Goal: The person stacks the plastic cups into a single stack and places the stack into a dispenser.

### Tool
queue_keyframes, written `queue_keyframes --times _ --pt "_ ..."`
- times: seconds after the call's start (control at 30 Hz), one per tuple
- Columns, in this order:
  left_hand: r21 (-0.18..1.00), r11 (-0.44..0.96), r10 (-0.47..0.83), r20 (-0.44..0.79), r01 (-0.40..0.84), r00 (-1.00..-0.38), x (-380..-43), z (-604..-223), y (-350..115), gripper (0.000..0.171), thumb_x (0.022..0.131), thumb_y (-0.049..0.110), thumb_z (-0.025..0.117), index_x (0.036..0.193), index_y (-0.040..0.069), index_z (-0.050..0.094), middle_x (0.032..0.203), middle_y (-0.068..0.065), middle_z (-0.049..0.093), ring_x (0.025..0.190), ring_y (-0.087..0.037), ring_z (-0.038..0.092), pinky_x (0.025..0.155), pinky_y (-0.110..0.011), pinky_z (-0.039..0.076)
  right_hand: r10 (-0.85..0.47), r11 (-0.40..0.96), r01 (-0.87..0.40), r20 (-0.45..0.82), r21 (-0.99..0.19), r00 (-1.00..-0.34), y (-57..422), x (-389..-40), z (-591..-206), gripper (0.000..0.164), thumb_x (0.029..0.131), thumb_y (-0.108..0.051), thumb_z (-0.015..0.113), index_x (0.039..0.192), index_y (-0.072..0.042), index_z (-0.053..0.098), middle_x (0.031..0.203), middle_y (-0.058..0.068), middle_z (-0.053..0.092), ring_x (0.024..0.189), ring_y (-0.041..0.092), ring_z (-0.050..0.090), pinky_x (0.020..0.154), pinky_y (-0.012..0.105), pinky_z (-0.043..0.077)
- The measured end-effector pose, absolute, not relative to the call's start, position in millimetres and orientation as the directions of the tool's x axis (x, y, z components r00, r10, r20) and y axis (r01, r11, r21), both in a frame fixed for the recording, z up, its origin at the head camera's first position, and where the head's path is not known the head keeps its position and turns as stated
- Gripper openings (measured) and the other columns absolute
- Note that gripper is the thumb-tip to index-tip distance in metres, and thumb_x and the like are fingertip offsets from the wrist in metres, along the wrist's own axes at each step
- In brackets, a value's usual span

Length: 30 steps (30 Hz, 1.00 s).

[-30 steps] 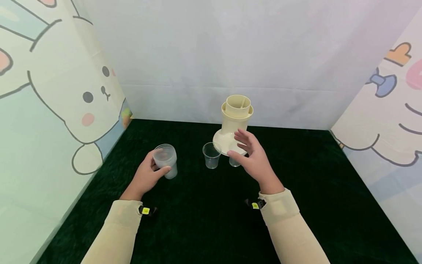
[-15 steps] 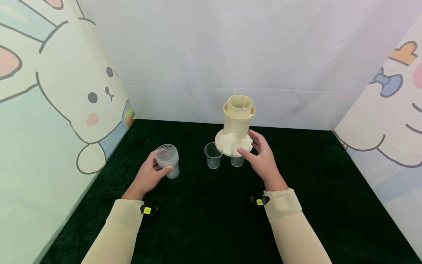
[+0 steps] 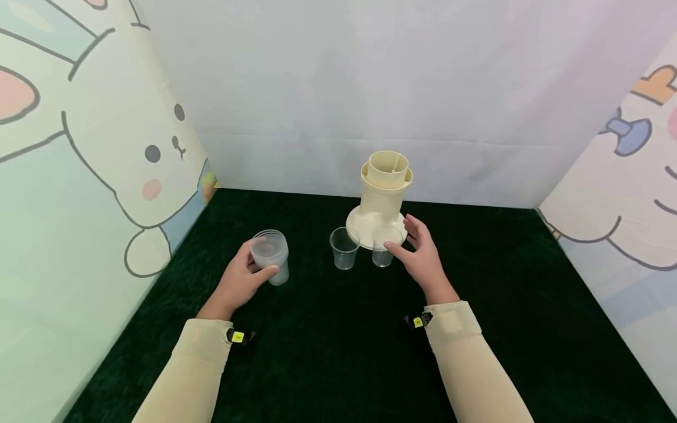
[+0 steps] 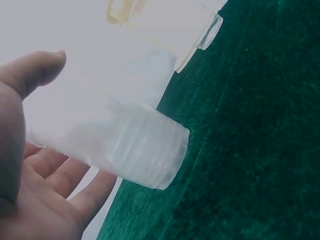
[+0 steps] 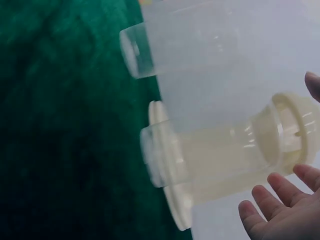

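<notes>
My left hand (image 3: 235,285) holds a stack of clear plastic cups (image 3: 271,249), thumb on the near side and fingers behind. In the left wrist view the nested cups (image 4: 150,150) point base-outward between thumb and fingers. Near the middle, two clear plastic cups stand upright side by side, a left cup (image 3: 344,252) and a right cup (image 3: 382,257). My right hand (image 3: 427,261) is beside the right cup, fingers spread and relaxed; whether the thumb touches its rim I cannot tell. In the right wrist view my fingers (image 5: 272,202) are apart, gripping nothing.
Behind the two cups stands a cream plastic cylinder (image 3: 378,202) on a round base, with a smaller open tube at its top. Dark green cloth (image 3: 328,352) covers the table. A white curtain (image 3: 296,88) hangs at the back, with cartoon-printed panels (image 3: 95,176) at the sides.
My right hand has shifted right, so more of the right cup shows. My left hand keeps its hold on the stack of cups. The head view has shifted slightly.
</notes>
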State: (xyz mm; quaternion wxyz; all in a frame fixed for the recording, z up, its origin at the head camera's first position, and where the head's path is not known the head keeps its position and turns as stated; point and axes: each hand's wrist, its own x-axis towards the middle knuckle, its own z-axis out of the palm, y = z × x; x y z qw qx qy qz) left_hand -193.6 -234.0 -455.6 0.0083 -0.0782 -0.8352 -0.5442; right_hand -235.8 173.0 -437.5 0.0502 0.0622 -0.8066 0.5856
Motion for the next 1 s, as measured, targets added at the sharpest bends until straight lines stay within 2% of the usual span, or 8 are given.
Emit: queue_keyframes --times 0.23,0.3,0.47,0.63,0.8,1.0 --pt "0.908 0.394 0.119 0.104 0.143 -0.987 -193.4 -456.4 -233.1 0.081 0.096 0.035 0.076 0.158 0.013 0.030 0.151 -0.015 0.043 0.136 -0.036 0.049 0.112 -0.056 0.041 -0.074 0.299 -0.150 0.133 -0.942 -0.988 172.7 -241.7 -455.3 0.093 0.094 -0.036 0.077 0.164 -0.016 0.019 0.166 0.010 0.027 0.152 0.026 0.026 0.122 0.051 0.025" --pt "0.907 0.395 0.122 0.105 0.146 -0.987 -193.7 -456.2 -232.2 0.081 0.096 0.036 0.076 0.158 0.014 0.030 0.151 -0.014 0.044 0.136 -0.035 0.049 0.112 -0.056 0.042 -0.079 0.305 -0.152 0.134 -0.940 -0.988 171.4 -242.8 -458.3 0.095 0.094 -0.038 0.077 0.165 -0.015 0.018 0.167 0.011 0.026 0.153 0.027 0.025 0.122 0.051 0.025" --pt "0.900 0.405 0.123 0.121 0.161 -0.985 -195.6 -456.2 -232.7 0.082 0.095 0.037 0.076 0.158 0.014 0.030 0.151 -0.014 0.044 0.136 -0.034 0.049 0.112 -0.056 0.041 -0.062 0.291 -0.145 0.133 -0.945 -0.989 165.6 -246.7 -462.4 0.097 0.094 -0.041 0.077 0.165 -0.016 0.015 0.164 0.013 0.030 0.151 0.028 0.029 0.122 0.051 0.025" --pt "0.899 0.411 0.117 0.113 0.151 -0.987 -196.8 -456.6 -233.5 0.082 0.095 0.037 0.076 0.158 0.014 0.030 0.151 -0.014 0.044 0.136 -0.035 0.048 0.113 -0.056 0.040 -0.054 0.276 -0.119 0.108 -0.954 -0.993 162.1 -250.3 -466.5 0.095 0.096 -0.037 0.076 0.165 -0.017 0.014 0.162 0.014 0.033 0.150 0.027 0.031 0.122 0.050 0.026" --pt "0.906 0.402 0.121 0.095 0.136 -0.988 -197.3 -456.8 -233.0 0.081 0.097 0.036 0.074 0.159 0.013 0.028 0.152 -0.016 0.042 0.137 -0.036 0.047 0.113 -0.056 0.039 -0.045 0.246 -0.095 0.086 -0.965 -0.995 161.8 -251.0 -469.2 0.090 0.096 -0.035 0.076 0.163 -0.013 0.020 0.163 0.013 0.033 0.149 0.028 0.033 0.122 0.050 0.027" --pt "0.915 0.384 0.121 0.081 0.122 -0.989 -198.8 -458.4 -232.0 0.080 0.098 0.031 0.073 0.160 0.012 0.025 0.153 -0.018 0.041 0.137 -0.036 0.047 0.112 -0.056 0.040 -0.075 0.224 -0.080 0.065 -0.971 -0.995 161.9 -251.2 -469.6 0.087 0.095 -0.039 0.077 0.160 -0.009 0.028 0.160 0.014 0.038 0.147 0.033 0.037 0.119 0.055 0.031"
